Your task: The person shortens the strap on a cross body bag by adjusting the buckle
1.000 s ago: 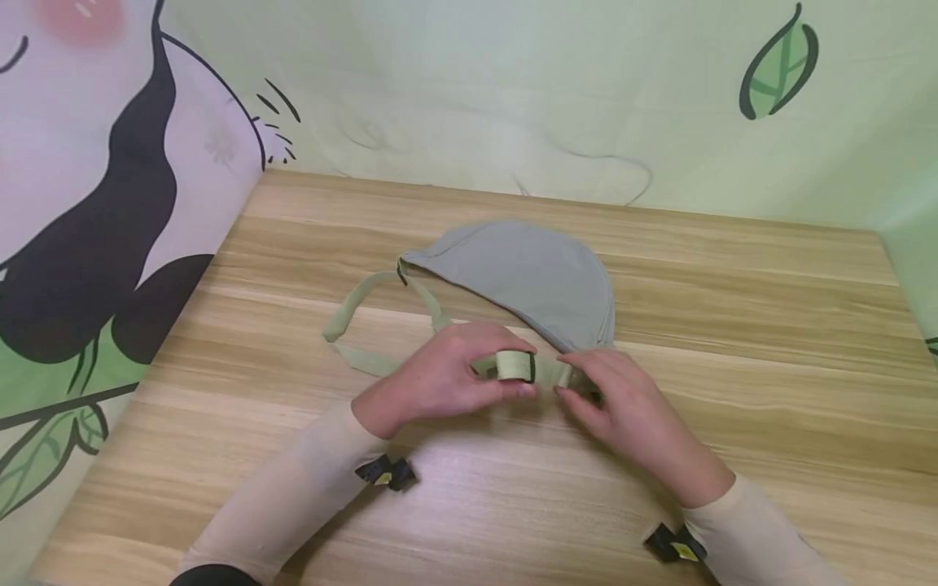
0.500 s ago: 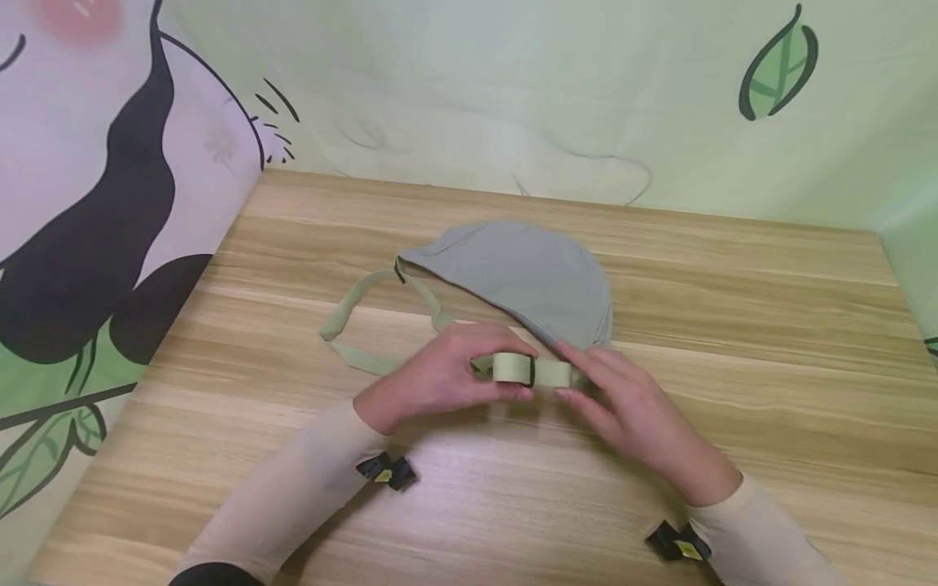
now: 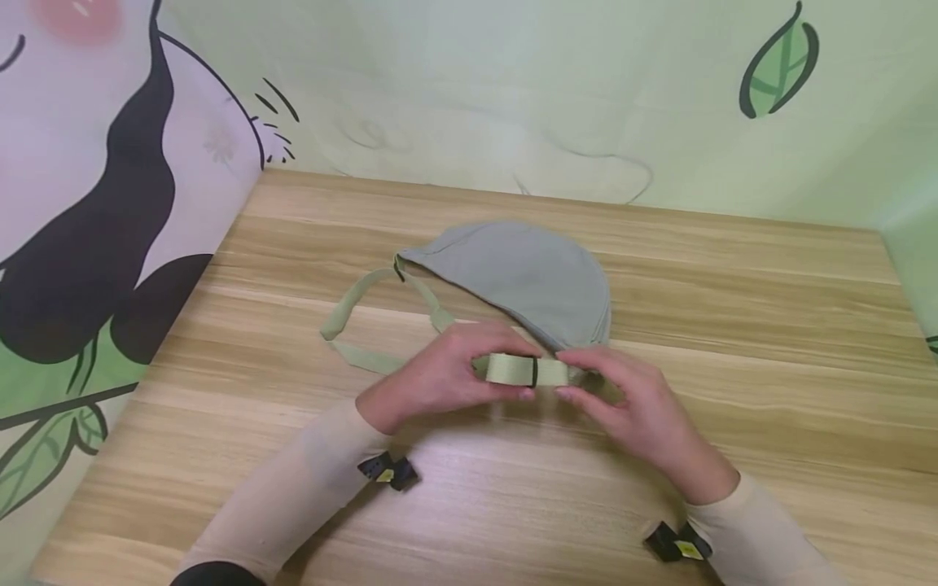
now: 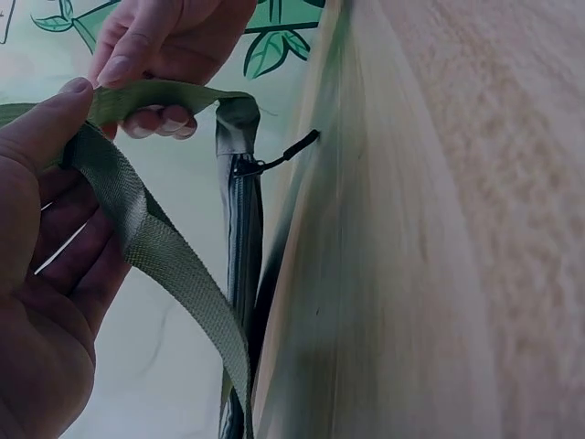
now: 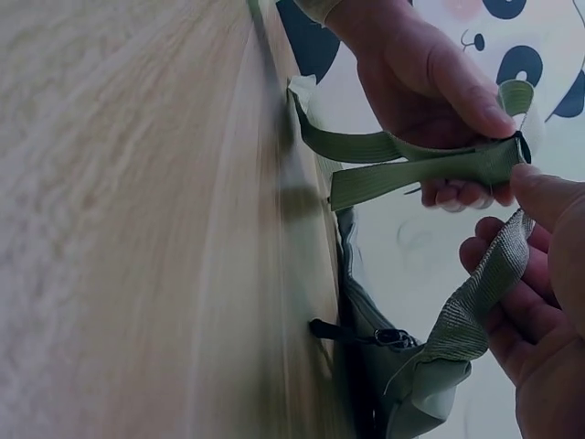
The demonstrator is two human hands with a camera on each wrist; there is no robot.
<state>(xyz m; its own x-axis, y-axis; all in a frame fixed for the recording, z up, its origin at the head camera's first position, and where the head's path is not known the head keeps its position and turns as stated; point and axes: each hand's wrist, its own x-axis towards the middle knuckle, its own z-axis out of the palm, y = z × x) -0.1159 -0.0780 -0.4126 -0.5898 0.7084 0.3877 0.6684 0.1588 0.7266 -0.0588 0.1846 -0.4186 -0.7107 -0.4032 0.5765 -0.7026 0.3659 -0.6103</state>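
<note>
A grey waist bag [image 3: 523,277] lies on the wooden table, with its pale green webbing strap [image 3: 344,313] looped out to the left. My left hand [image 3: 440,366] pinches a folded loop of that strap between thumb and fingers, beside a black slider buckle [image 3: 535,372]. Just to the right, my right hand [image 3: 637,407] pinches the strap with thumb and forefinger. In the right wrist view a loose strap end [image 5: 366,186] sticks out from the buckle, below the left hand. A zipper pull [image 4: 291,152] hangs out from the bag's edge in the left wrist view.
The wooden table [image 3: 769,366] runs back to a pale green printed wall [image 3: 469,89]. A panda-print panel [image 3: 73,203] stands along the left side. Both sleeved wrists carry small black devices [image 3: 677,543].
The right thumb and forefinger have shifted slightly on the strap, and the stretch beside the buckle now lies flat. The strap loop left of the buckle looks a little longer. The bag stays put.
</note>
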